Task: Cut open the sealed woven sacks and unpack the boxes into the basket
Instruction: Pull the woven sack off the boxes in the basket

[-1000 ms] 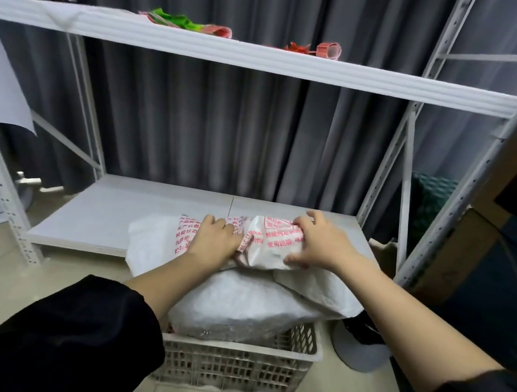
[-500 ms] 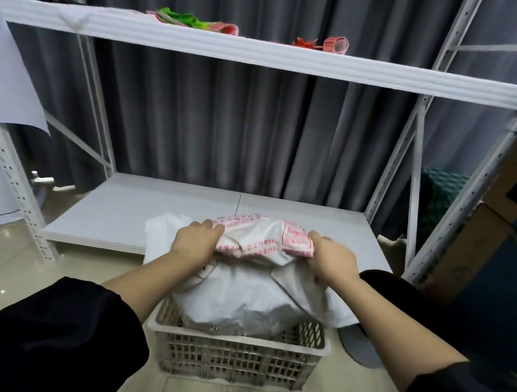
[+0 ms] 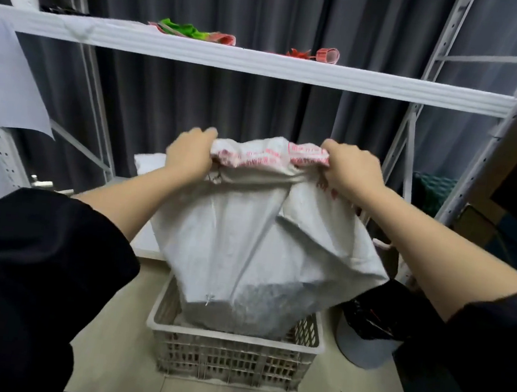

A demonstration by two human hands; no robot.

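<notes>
Landmark: white slatted basket [image 3: 234, 349] on the floor. Up and left of basket: left hand [image 3: 190, 153], fingers curled over left end of woven sack [image 3: 258, 243] top edge. Directly above basket: sack, white, held upright by its bunched top (red print along that edge), lower end down inside basket. Up and right of basket: right hand [image 3: 349, 170], gripping right end of same edge. High above basket: upper shelf [image 3: 264, 64] with green and red scraps. Right of basket: grey bin [image 3: 365, 350], black liner. Boxes not discernible.
</notes>
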